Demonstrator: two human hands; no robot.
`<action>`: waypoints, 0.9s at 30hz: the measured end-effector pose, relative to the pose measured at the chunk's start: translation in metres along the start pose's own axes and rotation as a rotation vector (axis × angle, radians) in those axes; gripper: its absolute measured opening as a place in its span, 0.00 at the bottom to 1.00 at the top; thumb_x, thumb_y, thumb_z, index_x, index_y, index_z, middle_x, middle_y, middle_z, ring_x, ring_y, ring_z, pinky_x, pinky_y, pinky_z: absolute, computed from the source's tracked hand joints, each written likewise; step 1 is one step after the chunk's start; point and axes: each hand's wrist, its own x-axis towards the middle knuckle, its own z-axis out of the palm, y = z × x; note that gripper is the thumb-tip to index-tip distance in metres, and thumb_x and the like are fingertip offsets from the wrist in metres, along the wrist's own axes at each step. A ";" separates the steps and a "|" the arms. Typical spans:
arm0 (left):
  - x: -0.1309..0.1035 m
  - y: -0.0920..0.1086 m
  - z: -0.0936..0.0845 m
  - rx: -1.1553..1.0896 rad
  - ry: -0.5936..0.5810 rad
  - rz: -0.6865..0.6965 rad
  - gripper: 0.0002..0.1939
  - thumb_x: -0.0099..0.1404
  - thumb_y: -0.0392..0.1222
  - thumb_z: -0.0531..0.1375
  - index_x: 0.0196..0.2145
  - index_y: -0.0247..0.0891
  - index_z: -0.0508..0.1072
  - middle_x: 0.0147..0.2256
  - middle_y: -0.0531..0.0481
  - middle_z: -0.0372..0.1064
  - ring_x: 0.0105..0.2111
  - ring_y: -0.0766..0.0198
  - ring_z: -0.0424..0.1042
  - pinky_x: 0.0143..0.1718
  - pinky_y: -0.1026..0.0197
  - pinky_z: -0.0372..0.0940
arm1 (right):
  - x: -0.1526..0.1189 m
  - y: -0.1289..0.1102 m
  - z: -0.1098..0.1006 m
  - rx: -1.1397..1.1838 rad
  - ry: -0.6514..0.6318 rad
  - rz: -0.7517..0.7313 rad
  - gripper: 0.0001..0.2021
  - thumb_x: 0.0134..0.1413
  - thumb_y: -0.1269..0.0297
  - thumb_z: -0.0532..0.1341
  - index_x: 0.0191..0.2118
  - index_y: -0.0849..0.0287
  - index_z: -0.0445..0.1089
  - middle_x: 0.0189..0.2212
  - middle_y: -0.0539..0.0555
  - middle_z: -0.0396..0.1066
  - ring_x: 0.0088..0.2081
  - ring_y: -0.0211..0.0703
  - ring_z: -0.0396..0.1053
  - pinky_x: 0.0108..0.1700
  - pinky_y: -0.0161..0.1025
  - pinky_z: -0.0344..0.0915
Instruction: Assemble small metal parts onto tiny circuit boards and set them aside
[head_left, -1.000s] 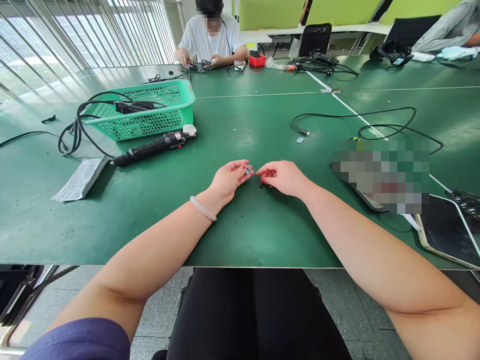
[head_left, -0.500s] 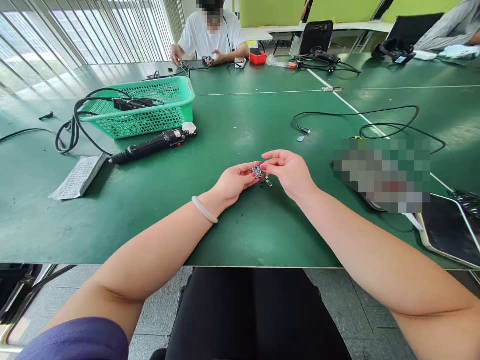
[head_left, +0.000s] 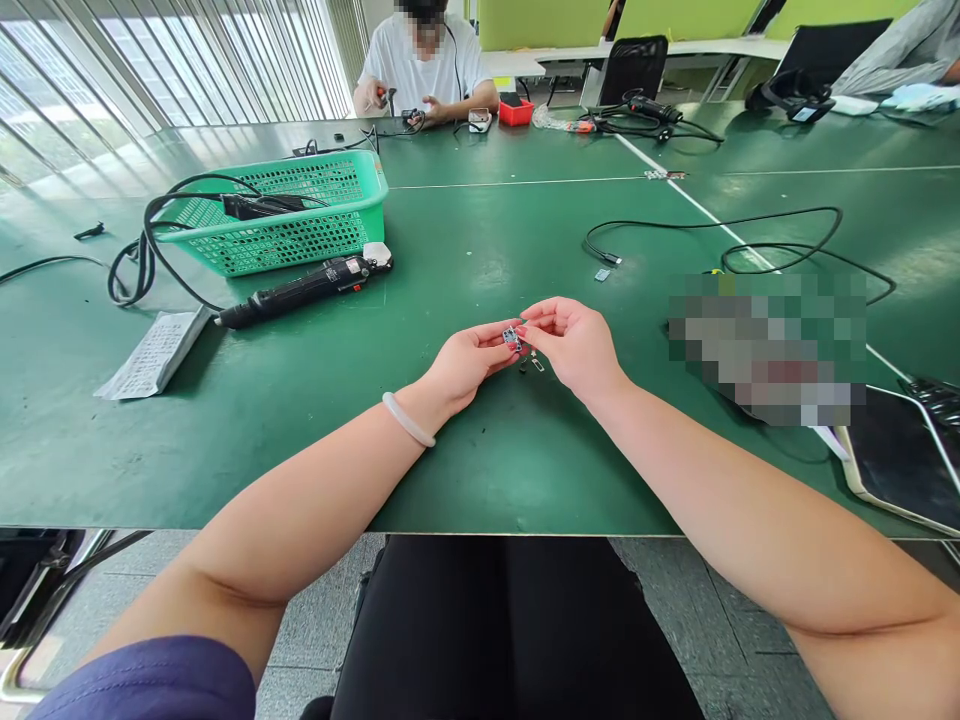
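From where I stand, a black cord loops at the far left of the green table, with a pad of paper just below it. Next come a green basket and, lying in front of it, a black power screwdriver, slanted up toward the right. Across the table a person in a white shirt sits with both hands near some small parts. Nearer me, the left hand, with a pale bangle at its wrist, holds a small circuit board between thumb and fingers, above the tabletop. Just below it are a dark bit and a little metal piece. The right hand meets the board from the other side, thumb and forefinger drawn narrow at its edge; I can't tell whether they grip anything. Farther right a small pale tab lies just beside a cable plug, and a dark-screened tablet rests near the table's front edge.
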 end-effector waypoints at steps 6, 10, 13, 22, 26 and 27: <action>0.000 0.003 0.000 0.000 0.034 0.015 0.13 0.57 0.25 0.61 0.40 0.31 0.80 0.38 0.45 0.78 0.37 0.67 0.75 0.58 0.54 0.62 | 0.001 -0.003 -0.006 -0.131 -0.103 -0.051 0.08 0.46 0.57 0.68 0.30 0.56 0.76 0.31 0.53 0.78 0.32 0.43 0.74 0.44 0.46 0.71; 0.000 0.003 -0.001 -0.004 0.042 0.009 0.14 0.57 0.24 0.61 0.41 0.30 0.79 0.37 0.45 0.78 0.37 0.67 0.75 0.58 0.54 0.62 | 0.003 -0.001 -0.010 -0.150 -0.136 -0.073 0.07 0.47 0.59 0.67 0.31 0.56 0.78 0.30 0.52 0.78 0.31 0.43 0.74 0.44 0.45 0.70; 0.000 0.004 -0.001 0.001 0.052 0.002 0.14 0.58 0.25 0.61 0.42 0.31 0.79 0.37 0.45 0.78 0.38 0.66 0.75 0.59 0.54 0.62 | 0.003 -0.001 -0.011 -0.226 -0.117 -0.110 0.05 0.49 0.61 0.65 0.30 0.56 0.77 0.28 0.52 0.77 0.32 0.42 0.73 0.42 0.43 0.69; -0.003 0.002 0.002 0.261 0.047 0.161 0.28 0.52 0.26 0.65 0.52 0.33 0.75 0.43 0.46 0.79 0.45 0.61 0.75 0.58 0.52 0.63 | 0.004 -0.002 -0.010 -0.278 -0.044 -0.005 0.10 0.47 0.56 0.66 0.27 0.57 0.77 0.27 0.53 0.76 0.29 0.41 0.68 0.35 0.42 0.64; -0.003 0.001 0.001 0.298 0.050 0.183 0.26 0.53 0.27 0.65 0.51 0.35 0.76 0.43 0.46 0.79 0.45 0.60 0.76 0.58 0.52 0.64 | 0.003 0.000 -0.008 -0.250 -0.021 0.031 0.13 0.46 0.52 0.67 0.27 0.58 0.77 0.25 0.53 0.75 0.27 0.40 0.66 0.33 0.42 0.63; -0.003 0.001 0.001 0.300 0.056 0.184 0.26 0.53 0.27 0.65 0.51 0.34 0.76 0.42 0.46 0.79 0.45 0.59 0.76 0.58 0.51 0.64 | 0.002 0.000 -0.007 -0.242 -0.018 0.039 0.14 0.46 0.51 0.67 0.27 0.58 0.77 0.25 0.53 0.75 0.26 0.40 0.65 0.33 0.42 0.63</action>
